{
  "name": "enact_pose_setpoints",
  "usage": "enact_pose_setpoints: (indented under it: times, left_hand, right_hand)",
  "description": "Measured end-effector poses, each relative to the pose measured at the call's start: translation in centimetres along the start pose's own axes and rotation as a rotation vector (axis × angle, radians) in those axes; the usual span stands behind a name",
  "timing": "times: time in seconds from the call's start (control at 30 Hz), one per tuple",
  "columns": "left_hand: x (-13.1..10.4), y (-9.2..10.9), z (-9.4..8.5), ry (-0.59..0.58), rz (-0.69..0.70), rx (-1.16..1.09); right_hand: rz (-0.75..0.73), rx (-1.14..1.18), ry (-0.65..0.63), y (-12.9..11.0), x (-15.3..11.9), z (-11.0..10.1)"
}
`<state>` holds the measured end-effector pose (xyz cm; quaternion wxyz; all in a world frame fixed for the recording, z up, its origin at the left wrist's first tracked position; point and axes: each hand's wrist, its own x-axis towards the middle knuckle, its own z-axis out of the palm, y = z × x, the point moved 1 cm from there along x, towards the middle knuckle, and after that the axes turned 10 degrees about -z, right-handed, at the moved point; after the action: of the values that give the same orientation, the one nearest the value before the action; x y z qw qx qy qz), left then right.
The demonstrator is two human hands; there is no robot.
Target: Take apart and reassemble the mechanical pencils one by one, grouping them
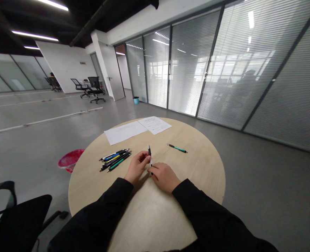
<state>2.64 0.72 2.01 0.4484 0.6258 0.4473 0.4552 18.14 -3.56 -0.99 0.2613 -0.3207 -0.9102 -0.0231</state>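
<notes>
One pen (pixel 149 151) held over the surface (pixel 202 161): left hand (pixel 137 168) pinches its middle, right hand (pixel 165 176) closes on the near end. Step looks like two-handed pen handling; next move likely needs steady left pinch.

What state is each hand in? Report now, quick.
Left hand: closed, holding the black-and-white pen partway along.
Right hand: closed at the near end of the same pen.
</notes>
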Motion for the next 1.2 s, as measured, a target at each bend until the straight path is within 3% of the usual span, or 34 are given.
enact_pose_setpoints:
  times: [0.77,1.2]
  left_hand:
    - [1.6,0.2,0.0,-0.08,-0.047,-0.084]
    - [2.0,-0.3,0.0,-0.023,-0.064,-0.131]
  right_hand:
    - [0.034,0.067,-0.01,0.6,-0.3,-0.4]
    - [0.043,0.053,-0.034,0.4,-0.3,-0.5]
